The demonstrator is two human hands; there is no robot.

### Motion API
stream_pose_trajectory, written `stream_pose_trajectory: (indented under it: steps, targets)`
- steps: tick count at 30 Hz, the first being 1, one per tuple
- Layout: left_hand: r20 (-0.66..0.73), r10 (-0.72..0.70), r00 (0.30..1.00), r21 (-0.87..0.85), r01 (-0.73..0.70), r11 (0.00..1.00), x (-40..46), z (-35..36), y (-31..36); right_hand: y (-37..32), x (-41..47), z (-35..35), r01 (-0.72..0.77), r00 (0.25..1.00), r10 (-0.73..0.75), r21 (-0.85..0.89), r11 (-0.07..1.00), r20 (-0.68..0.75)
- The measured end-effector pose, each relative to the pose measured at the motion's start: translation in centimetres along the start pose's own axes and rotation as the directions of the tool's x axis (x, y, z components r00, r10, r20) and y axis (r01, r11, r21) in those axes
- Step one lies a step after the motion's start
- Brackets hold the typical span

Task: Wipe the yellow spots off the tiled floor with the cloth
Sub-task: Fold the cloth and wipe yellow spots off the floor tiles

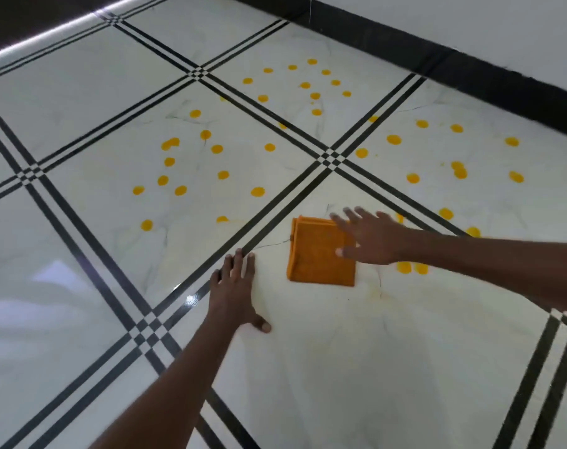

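Observation:
A folded orange cloth (317,257) lies flat on the white tiled floor (324,367). My right hand (369,238) is spread with straight fingers over the cloth's right upper corner; whether it touches the cloth I cannot tell. My left hand (237,293) rests flat on the floor to the left of the cloth, fingers straight. Several yellow spots (224,175) dot the tiles beyond the cloth, more yellow spots (411,178) lie to the right, and two (411,268) sit just under my right wrist.
Black striped lines (272,222) cross the floor between the large tiles. A black skirting board (470,66) runs along the white wall at the upper right. A dark strip with a bright edge (39,37) borders the floor at the upper left.

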State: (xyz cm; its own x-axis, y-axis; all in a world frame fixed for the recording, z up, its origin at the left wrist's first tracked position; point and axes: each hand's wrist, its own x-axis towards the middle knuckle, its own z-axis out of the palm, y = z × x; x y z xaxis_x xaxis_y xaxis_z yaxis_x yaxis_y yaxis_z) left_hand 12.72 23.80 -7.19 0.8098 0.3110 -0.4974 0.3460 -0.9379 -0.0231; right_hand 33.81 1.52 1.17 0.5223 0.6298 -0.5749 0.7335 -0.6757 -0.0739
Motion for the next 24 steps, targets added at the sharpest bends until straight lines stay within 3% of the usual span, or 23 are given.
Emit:
stream_pose_trajectory:
  steps: [4,8,13,19,21,24]
  targets:
    - [0.052,-0.023,0.998,0.024,0.022,0.999,0.0,-0.9,0.9,2.7,-4.3,2.9,-0.026,0.998,0.023,-0.051,0.998,-0.057]
    - [0.038,-0.014,0.999,0.008,0.014,1.000,0.0,-0.4,0.3,-1.0,1.6,8.3,0.059,0.976,-0.047,0.052,0.997,-0.213]
    - [0.026,0.004,1.000,-0.007,-0.003,1.000,0.3,0.4,-0.6,-3.9,5.8,13.6,0.059,0.921,-0.050,0.011,0.998,-0.387]
    - [0.045,-0.016,0.999,0.000,0.016,1.000,0.0,-0.5,0.4,-3.7,-0.2,17.7,-0.209,0.796,0.326,0.274,0.939,-0.510]
    - [0.046,-0.015,0.999,0.020,0.014,1.000,0.2,-0.5,0.4,-7.1,-2.0,19.5,-0.096,0.823,0.203,0.221,0.970,-0.531]
    - [0.040,-0.002,0.999,0.042,0.001,0.999,0.5,0.0,0.3,-6.8,0.5,18.6,0.156,0.831,-0.120,0.022,0.987,-0.543]
